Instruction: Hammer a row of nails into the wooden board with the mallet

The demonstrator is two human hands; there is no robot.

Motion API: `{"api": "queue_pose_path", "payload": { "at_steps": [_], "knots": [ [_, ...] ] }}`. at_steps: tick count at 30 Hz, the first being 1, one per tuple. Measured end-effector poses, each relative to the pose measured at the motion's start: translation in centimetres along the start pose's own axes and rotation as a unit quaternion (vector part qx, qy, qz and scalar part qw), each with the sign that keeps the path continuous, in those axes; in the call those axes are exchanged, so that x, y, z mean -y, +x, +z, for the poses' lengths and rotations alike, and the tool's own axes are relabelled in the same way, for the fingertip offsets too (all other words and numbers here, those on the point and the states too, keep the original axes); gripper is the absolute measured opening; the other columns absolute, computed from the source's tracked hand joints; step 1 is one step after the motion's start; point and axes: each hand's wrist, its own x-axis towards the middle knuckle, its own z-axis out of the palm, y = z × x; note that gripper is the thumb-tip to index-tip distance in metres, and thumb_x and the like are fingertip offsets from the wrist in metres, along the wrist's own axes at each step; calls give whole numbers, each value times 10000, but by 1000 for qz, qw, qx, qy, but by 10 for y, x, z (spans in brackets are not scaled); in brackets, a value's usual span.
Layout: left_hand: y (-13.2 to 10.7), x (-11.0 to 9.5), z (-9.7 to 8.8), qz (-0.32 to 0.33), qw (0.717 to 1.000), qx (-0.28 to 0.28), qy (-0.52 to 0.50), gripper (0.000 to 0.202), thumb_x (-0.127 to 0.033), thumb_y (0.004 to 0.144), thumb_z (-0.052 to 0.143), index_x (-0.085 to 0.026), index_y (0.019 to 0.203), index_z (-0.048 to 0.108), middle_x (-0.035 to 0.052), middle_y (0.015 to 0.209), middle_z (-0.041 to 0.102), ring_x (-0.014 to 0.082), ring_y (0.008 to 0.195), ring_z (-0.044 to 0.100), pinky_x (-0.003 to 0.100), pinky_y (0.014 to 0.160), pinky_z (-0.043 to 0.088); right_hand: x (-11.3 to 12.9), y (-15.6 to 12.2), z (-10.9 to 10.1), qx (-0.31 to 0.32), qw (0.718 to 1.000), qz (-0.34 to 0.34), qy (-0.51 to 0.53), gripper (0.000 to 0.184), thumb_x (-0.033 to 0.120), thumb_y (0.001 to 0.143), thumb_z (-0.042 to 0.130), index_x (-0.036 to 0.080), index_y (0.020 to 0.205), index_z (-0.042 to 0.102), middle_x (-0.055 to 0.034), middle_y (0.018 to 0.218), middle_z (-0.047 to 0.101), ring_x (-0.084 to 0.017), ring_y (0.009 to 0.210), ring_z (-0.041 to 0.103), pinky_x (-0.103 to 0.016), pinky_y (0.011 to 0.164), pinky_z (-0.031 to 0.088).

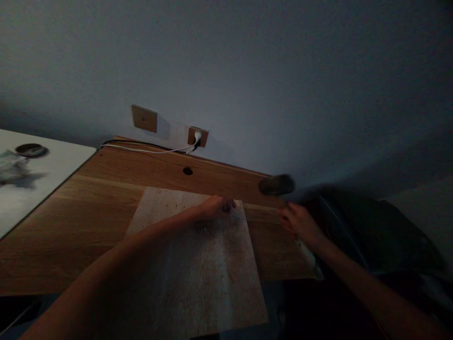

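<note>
We had our two hands well apart. Our right hand (300,222) was wrapped around the handle of a dark blunt-headed hammer (276,185), blurred, to the right of a pale rectangular wooden board (212,278). Our left hand (216,208) was at the board's far right corner, fingers curled; we could not tell whether they pinched anything. The board lay on a brown wooden desk (106,203), reaching past its near edge.
</note>
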Motion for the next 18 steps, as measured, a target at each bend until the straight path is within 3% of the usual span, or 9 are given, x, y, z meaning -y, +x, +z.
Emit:
{"api": "queue_pose_path", "payload": {
  "at_steps": [2, 3, 5, 8, 13, 18],
  "knots": [
    [-1, -2, -1, -13, 1000, 7, 12, 367, -69, 717, 706, -153, 1074, 716, 37, 891, 762, 164, 765, 692, 234, 684, 481, -9, 6, 24, 33, 998, -21, -46, 159, 277, 955, 614, 137, 897, 662, -15, 824, 667, -144, 681, 621, -267, 607, 502],
    [-1, -3, -2, -14, 1000, 8, 21, 343, -82, 720, 709, -152, 1055, 717, 41, 898, 761, 170, 773, 692, 237, 680, 477, -14, 7, 36, 46, 996, -36, -67, 190, 245, 934, 588, 151, 774, 627, 9, 703, 618, -131, 606, 570, -242, 547, 430],
    [-2, -5, -3, -12, 999, 8, 37, 281, -98, 730, 705, -151, 1005, 722, 52, 906, 760, 181, 781, 691, 242, 668, 468, -24, 7, 57, 57, 992, -68, -92, 233, 232, 886, 535, 186, 659, 554, 19, 609, 558, -139, 586, 530, -241, 521, 340],
    [-3, -6, -5, -5, 999, 14, 46, 222, -117, 758, 691, -159, 972, 734, 55, 901, 764, 191, 780, 694, 249, 664, 461, -33, 7, 72, 59, 987, -98, -110, 218, 288, 842, 505, 211, 639, 516, 4, 631, 573, -165, 643, 545, -255, 562, 327],
    [-5, -2, -7, 30, 999, 27, 28, 273, -59, 768, 623, -179, 966, 769, 48, 942, 781, 188, 827, 711, 249, 729, 481, -39, 9, 75, 77, 983, -118, -120, 220, 355, 827, 445, 225, 668, 524, -14, 657, 608, -187, 653, 570, -264, 589, 356],
    [-7, 3, -10, 49, 998, 32, -4, 329, -36, 774, 611, -201, 1002, 783, 27, 981, 788, 169, 851, 718, 225, 758, 481, -51, 12, 88, 45, 983, -130, -121, 250, 383, 836, 415, 215, 702, 543, -37, 699, 629, -209, 699, 601, -274, 614, 375]
  ]
}}
